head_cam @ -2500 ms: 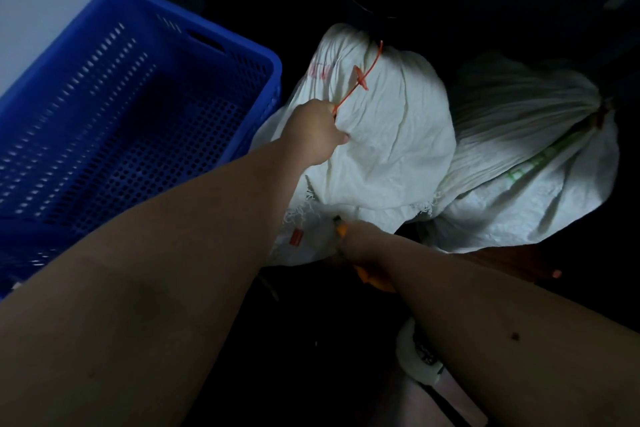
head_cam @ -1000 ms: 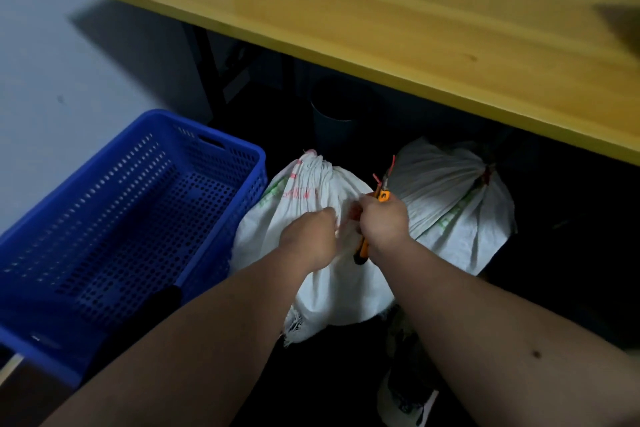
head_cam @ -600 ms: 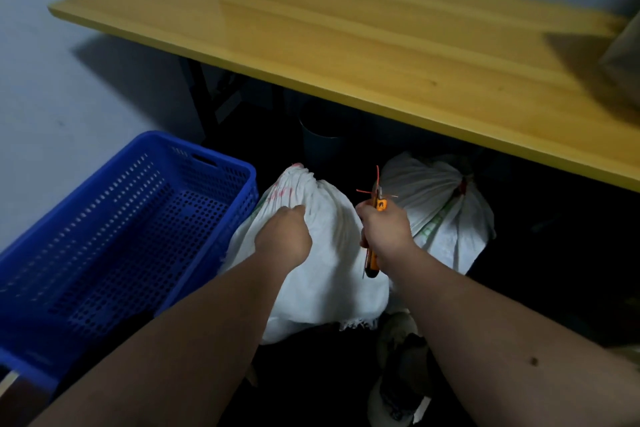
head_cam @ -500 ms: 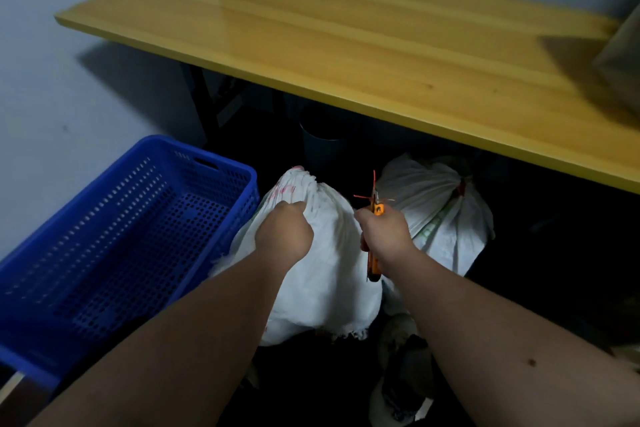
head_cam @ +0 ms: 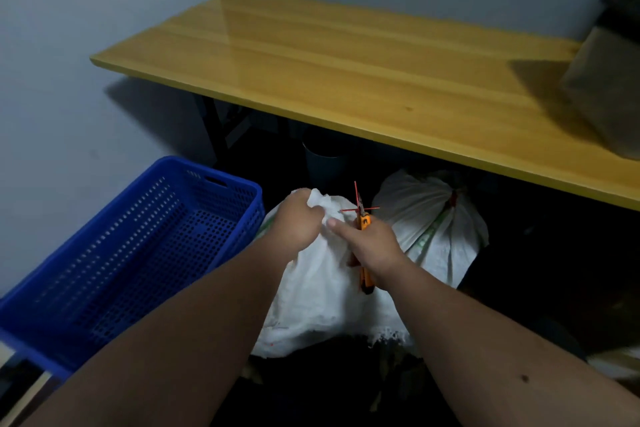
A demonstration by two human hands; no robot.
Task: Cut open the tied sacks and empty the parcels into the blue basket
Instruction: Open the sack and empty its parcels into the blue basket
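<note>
1. Two white sacks sit on the floor under the yellow wooden surface [head_cam: 346,66], which is smooth and shiny.
2. The near sack [head_cam: 322,291] is soft, crinkly woven stuff with a frayed bottom edge. It leans right beside the blue basket [head_cam: 104,270].
3. The far sack [head_cam: 429,222] is bunched and tied at the top with a red tie [head_cam: 453,198].
4. One blue basket, made of hard plastic, has lots of little holes in its walls and floor. Its far wall has a handle slot. No parcels show inside it.
5. The left hand [head_cam: 298,222] has its fingers curled tight on the gathered top of the near sack.
6. The right hand [head_cam: 372,246] grips one orange cutter [head_cam: 363,253], with its pointing finger stretched out onto the sack cloth.
7. A thin red tie piece [head_cam: 356,204] sticks up at the cutter's tip.
8. One dark round bin [head_cam: 323,166] stands under the surface, behind the sacks.
9. One brown, boxy thing [head_cam: 606,90] sits at the surface's right end; it is too dim to name.
</note>
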